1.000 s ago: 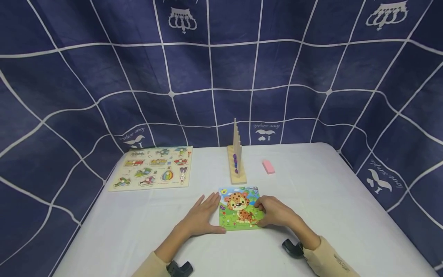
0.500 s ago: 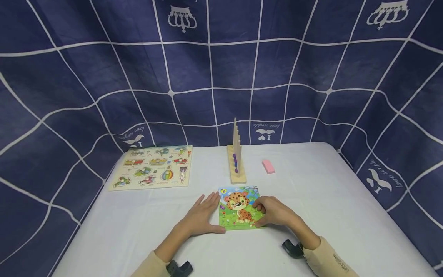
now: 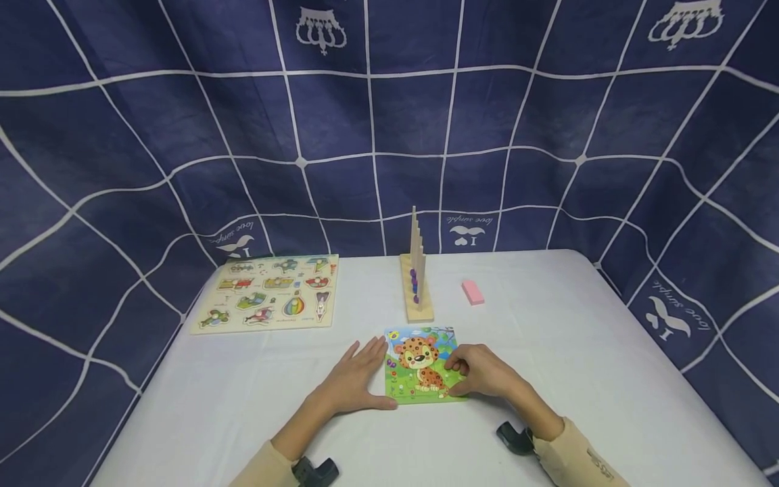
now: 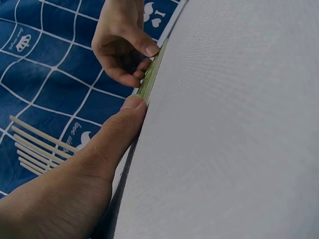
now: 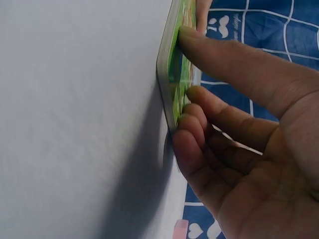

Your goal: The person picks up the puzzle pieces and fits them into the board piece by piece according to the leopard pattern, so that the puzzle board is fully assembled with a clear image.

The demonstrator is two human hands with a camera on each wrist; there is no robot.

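A square jigsaw puzzle (image 3: 420,368) with a cartoon leopard on grass lies flat on the white table in the head view. My left hand (image 3: 353,379) lies along its left edge, fingers straight, thumb at the lower left corner. On the right part of the picture, my right hand (image 3: 483,370) has its thumb and curled fingers spread over a puzzle piece (image 5: 185,72), gripping it against the board. The right wrist view shows the board's pale rim (image 5: 163,74) with thumb and fingertips at the picture surface. The piece's outline is mostly hidden by the fingers.
Behind the puzzle stands a wooden peg stand (image 3: 418,308) with upright rods and several purple and blue beads. A pink block (image 3: 472,292) lies to its right. A vehicle peg puzzle board (image 3: 268,294) lies at the back left. A blue checked curtain (image 3: 402,122) surrounds the table.
My right thumb and fingertips have shifted slightly left over the picture, then stayed nearly still. The left hand and the puzzle board have not moved.
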